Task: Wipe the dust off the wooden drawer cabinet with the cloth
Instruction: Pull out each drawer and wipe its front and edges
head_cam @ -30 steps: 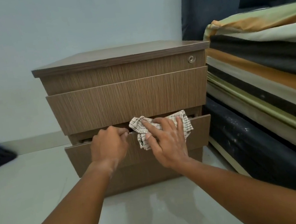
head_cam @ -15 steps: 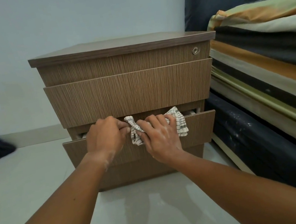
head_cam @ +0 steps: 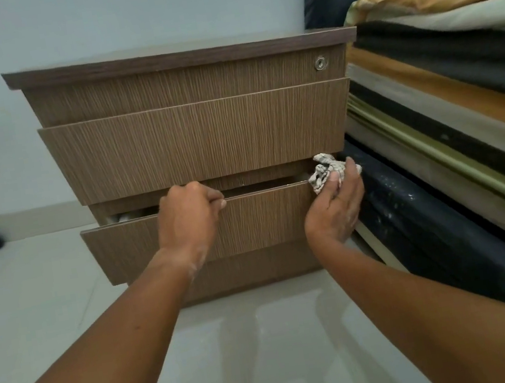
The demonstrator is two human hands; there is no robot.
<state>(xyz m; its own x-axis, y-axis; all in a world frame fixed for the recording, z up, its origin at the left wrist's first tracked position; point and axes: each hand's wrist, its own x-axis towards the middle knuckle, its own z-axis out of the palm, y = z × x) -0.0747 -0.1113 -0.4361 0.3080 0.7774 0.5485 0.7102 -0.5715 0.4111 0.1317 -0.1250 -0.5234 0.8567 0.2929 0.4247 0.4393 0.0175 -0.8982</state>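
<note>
Gripping the top edge of the pulled-out lower drawer [head_cam: 249, 221], whose long axis ran left to right, the left hand [head_cam: 188, 219] held firm while the right hand [head_cam: 339, 204] clutched the bunched cloth [head_cam: 322, 172] at the wooden drawer cabinet's [head_cam: 196, 137] right corner.

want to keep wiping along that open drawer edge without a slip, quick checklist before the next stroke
1. Cloth held in right hand: ok, bunched in the fingers.
2. Left hand gripping the top edge of the bottom drawer: ok.
3. Drawer pulled out enough to reach its top edge: ok, gap visible.
4. Cloth touching the wood: cannot tell, it sits at the drawer's right corner.
5. Room on the right: not ok, stacked mattresses crowd the cabinet.
</note>
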